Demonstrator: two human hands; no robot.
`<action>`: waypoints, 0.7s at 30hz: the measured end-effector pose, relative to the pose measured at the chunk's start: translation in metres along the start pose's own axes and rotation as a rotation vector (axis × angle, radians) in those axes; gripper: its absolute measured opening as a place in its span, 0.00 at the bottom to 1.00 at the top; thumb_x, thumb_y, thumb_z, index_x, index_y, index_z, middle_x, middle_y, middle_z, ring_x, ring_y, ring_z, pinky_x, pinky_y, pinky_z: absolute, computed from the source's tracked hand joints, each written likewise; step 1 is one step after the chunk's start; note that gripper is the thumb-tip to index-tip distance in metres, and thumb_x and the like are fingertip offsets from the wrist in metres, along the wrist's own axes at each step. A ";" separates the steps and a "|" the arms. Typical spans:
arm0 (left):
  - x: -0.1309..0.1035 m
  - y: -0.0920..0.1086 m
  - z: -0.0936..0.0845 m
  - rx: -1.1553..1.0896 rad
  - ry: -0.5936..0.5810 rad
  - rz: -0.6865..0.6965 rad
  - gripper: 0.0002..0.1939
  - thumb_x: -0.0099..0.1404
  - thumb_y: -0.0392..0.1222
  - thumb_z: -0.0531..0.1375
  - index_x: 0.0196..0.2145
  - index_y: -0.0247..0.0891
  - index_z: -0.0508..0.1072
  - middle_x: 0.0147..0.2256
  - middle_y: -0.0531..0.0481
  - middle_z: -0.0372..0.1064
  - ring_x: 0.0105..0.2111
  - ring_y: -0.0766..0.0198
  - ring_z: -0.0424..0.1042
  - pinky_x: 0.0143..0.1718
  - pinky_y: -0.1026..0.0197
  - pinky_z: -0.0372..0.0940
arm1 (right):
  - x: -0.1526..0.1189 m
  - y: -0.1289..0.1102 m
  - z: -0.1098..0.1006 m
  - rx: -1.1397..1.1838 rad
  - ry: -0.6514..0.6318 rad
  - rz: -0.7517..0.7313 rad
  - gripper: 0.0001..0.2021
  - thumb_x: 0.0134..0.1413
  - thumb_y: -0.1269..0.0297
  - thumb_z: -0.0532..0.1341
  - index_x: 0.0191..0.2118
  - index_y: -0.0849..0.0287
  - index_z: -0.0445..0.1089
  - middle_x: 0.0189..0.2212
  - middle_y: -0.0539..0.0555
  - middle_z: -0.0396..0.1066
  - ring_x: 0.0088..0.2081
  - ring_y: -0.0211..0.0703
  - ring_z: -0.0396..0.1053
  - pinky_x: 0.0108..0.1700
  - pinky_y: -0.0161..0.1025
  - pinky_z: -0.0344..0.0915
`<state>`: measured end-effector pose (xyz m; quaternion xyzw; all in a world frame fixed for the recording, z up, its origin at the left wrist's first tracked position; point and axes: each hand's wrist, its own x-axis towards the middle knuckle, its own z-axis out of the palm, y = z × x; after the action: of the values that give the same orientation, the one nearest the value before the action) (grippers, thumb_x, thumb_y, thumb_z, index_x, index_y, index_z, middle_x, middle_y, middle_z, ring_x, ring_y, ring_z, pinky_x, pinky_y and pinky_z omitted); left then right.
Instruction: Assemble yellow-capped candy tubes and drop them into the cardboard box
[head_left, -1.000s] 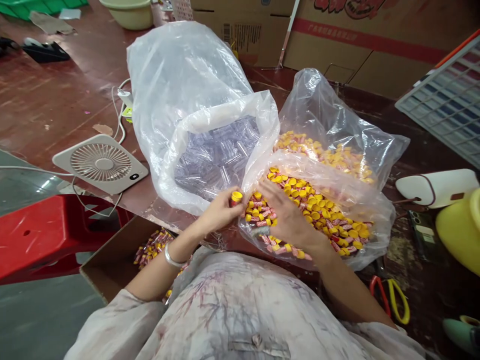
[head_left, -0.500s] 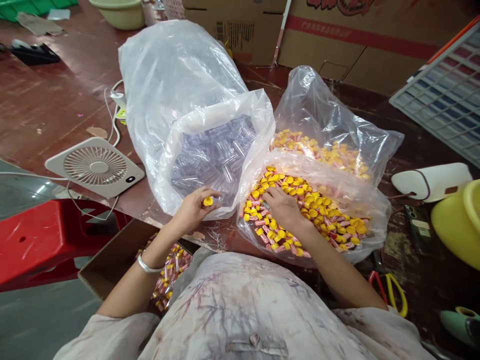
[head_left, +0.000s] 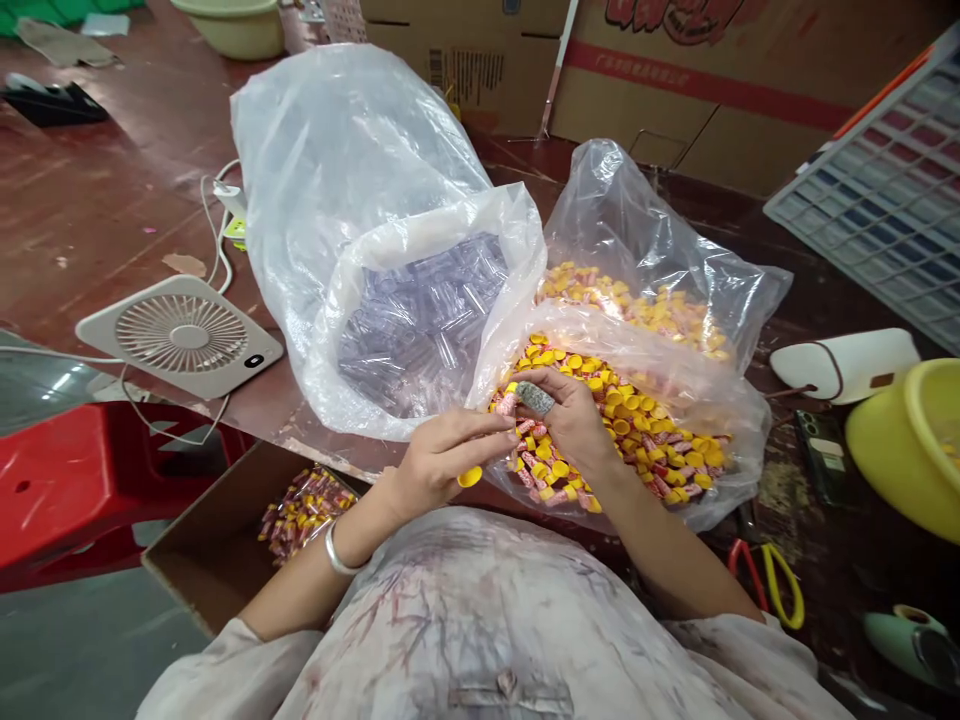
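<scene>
The left hand (head_left: 435,458) is closed around a yellow cap (head_left: 470,478), apparently tucked low to free its fingertips. Those reach a pink-printed piece (head_left: 508,404), which the right hand (head_left: 576,420) seems to pinch; a grey wrap (head_left: 535,398) covers 1 digit, perhaps as padding. Under the right grip lies a clear bag (head_left: 637,345) of yellow-capped pieces; beyond the left, a whitish bag (head_left: 442,222) of clear tubes. Both bags gape toward the 2 hands, likely for easy reach.
</scene>
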<state>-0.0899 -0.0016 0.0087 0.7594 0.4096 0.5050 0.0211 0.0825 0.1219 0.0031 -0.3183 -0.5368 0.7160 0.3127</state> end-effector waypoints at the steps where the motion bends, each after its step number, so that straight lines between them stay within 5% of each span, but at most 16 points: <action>1: -0.001 -0.001 0.001 0.036 0.000 0.028 0.16 0.73 0.34 0.57 0.55 0.38 0.75 0.49 0.38 0.78 0.47 0.59 0.78 0.44 0.58 0.73 | -0.003 -0.001 0.000 0.000 -0.045 0.012 0.15 0.49 0.54 0.74 0.41 0.54 0.78 0.38 0.50 0.78 0.39 0.40 0.77 0.45 0.40 0.77; 5: -0.007 -0.004 0.006 0.093 -0.047 -0.097 0.16 0.72 0.34 0.56 0.52 0.43 0.77 0.49 0.41 0.78 0.47 0.59 0.78 0.43 0.58 0.73 | -0.015 -0.005 0.004 -0.082 -0.284 -0.012 0.30 0.46 0.49 0.75 0.54 0.54 0.73 0.52 0.57 0.75 0.52 0.49 0.75 0.56 0.46 0.73; 8: -0.007 0.000 0.012 0.000 -0.074 -0.407 0.15 0.71 0.35 0.56 0.49 0.43 0.80 0.50 0.40 0.75 0.46 0.58 0.77 0.44 0.57 0.73 | -0.020 -0.003 0.007 -0.231 -0.217 -0.104 0.42 0.37 0.54 0.80 0.60 0.53 0.66 0.59 0.59 0.70 0.59 0.53 0.71 0.61 0.48 0.69; 11: -0.002 0.004 0.019 -0.215 0.009 -0.760 0.16 0.69 0.42 0.60 0.53 0.42 0.77 0.46 0.41 0.77 0.45 0.56 0.77 0.49 0.53 0.72 | -0.020 0.003 0.007 -0.370 -0.093 -0.185 0.41 0.40 0.57 0.79 0.61 0.54 0.64 0.58 0.60 0.70 0.59 0.54 0.70 0.63 0.50 0.67; 15: 0.006 0.003 0.026 -0.904 0.066 -1.178 0.25 0.64 0.55 0.66 0.50 0.34 0.76 0.40 0.41 0.79 0.40 0.53 0.79 0.44 0.52 0.73 | -0.020 0.007 0.004 -0.612 -0.061 -0.331 0.38 0.47 0.61 0.75 0.63 0.54 0.62 0.60 0.61 0.68 0.59 0.54 0.69 0.63 0.52 0.68; 17: 0.010 0.001 0.028 -1.165 0.080 -1.247 0.24 0.60 0.55 0.69 0.45 0.32 0.77 0.39 0.40 0.80 0.38 0.53 0.80 0.44 0.52 0.74 | -0.021 0.007 0.004 -0.731 -0.100 -0.420 0.36 0.50 0.66 0.71 0.64 0.54 0.60 0.60 0.61 0.68 0.60 0.54 0.69 0.63 0.52 0.67; 21: 0.014 0.002 0.029 -1.272 0.154 -1.295 0.19 0.55 0.47 0.74 0.38 0.33 0.76 0.34 0.46 0.79 0.34 0.57 0.81 0.45 0.55 0.74 | -0.024 0.004 0.008 -0.886 -0.142 -0.554 0.30 0.53 0.74 0.61 0.62 0.56 0.61 0.56 0.61 0.71 0.59 0.52 0.69 0.61 0.51 0.68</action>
<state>-0.0633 0.0169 0.0057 0.1902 0.4004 0.5744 0.6882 0.0907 0.0976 0.0040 -0.2166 -0.8720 0.3308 0.2886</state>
